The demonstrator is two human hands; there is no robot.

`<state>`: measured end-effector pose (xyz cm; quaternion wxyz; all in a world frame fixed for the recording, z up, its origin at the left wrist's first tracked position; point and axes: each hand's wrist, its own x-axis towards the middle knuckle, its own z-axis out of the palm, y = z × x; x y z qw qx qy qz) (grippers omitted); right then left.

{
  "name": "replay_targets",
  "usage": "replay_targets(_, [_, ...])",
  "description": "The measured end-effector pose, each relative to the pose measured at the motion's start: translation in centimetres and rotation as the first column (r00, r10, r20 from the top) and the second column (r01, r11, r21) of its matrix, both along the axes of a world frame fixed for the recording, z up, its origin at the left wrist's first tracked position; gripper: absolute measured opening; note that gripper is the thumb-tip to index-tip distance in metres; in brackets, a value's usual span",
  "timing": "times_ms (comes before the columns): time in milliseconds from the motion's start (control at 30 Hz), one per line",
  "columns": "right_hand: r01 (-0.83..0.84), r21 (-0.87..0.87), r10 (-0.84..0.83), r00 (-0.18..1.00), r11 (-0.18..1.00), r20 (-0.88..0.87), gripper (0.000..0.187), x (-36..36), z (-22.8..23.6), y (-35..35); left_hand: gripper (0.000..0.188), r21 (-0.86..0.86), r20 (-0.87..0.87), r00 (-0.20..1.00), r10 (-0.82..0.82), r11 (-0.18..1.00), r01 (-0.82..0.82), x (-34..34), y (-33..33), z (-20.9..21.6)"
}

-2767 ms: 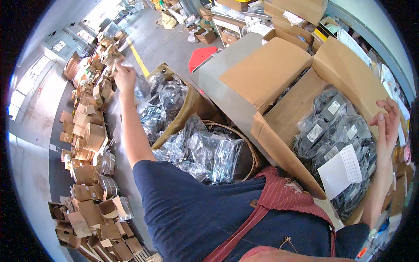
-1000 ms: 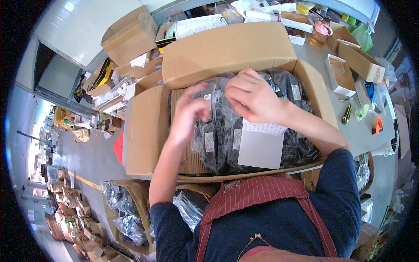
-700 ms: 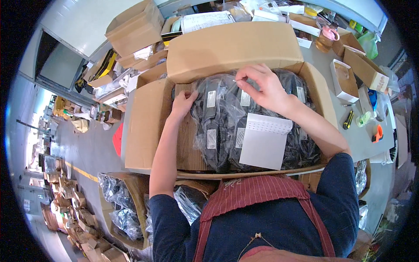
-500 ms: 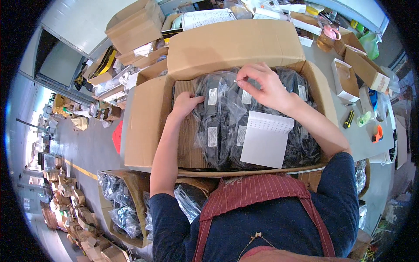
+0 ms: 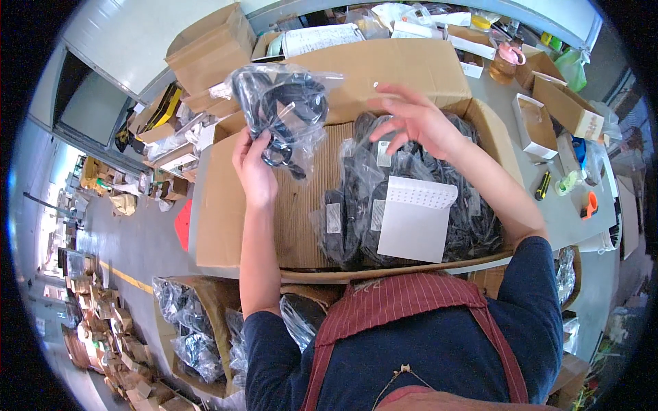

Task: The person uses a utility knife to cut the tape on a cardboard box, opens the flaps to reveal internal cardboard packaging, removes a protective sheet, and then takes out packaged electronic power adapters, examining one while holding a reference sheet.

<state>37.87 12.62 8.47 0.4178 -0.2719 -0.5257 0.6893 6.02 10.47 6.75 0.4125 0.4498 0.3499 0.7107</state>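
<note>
My left hand [image 5: 253,164] is closed on the lower edge of a clear bag of coiled black cable [image 5: 291,103], held up over the left side of an open cardboard box [image 5: 229,205]. My right hand [image 5: 421,127] hovers above the box with its fingers spread. A tiny white round piece [image 5: 375,85] shows beside its fingertips; whether it touches them I cannot tell. Below lie several bagged black bundles [image 5: 356,219] with white labels, packed side by side. On top of them rests a pad of white sticker sheets [image 5: 415,229], its upper part covered in small marks.
On the table's right are a yellow-black utility knife [image 5: 543,185], an orange tape dispenser [image 5: 589,205], a small open carton [image 5: 534,127] and a pink-lidded jug [image 5: 506,63]. Another carton [image 5: 212,44] stands at the back left. Below the table sits a carton of bagged goods [image 5: 195,329].
My left hand has lifted the bagged cable out of the box's left side, baring corrugated cardboard there. My right hand has opened from a pinch on a tiny white piece.
</note>
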Motion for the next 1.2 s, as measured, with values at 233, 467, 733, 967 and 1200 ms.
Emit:
replay_targets(233, [-0.325, -0.287, 0.275, 0.94, 0.901, -0.2, 0.083, -2.4, 0.4, -1.8, 0.018, 0.274, -0.198, 0.974, -0.112, 0.947, 0.165, 4.7, -3.3, 0.9])
replay_targets(467, [-0.023, -0.116, 0.004, 0.986, 0.993, -0.166, 0.061, -2.6, 0.1, -1.7, 0.024, 0.35, -0.638, 0.76, -0.124, 0.832, 0.43, 7.3, -4.9, 0.4])
replay_targets(733, [0.029, -0.024, -0.031, 0.995, 0.999, -0.094, 0.079, -3.8, -0.9, -1.9, 0.031, 0.226, -0.265, 0.954, -0.143, 0.952, 0.206, 5.3, -4.4, 2.0])
replay_targets(967, [0.053, 0.137, -0.052, 0.999, 0.989, -0.007, 0.092, -5.2, -1.2, -3.3, 0.065, 0.318, -0.385, 0.923, 0.011, 0.94, 0.122, 6.4, -3.1, 4.5])
replay_targets(1200, [0.018, 0.322, -0.057, 0.992, 0.946, 0.11, 0.103, -5.2, -1.8, -3.3, 0.038, 0.348, -0.401, 0.873, 0.277, 0.928, -0.135, 5.6, -3.8, 4.0])
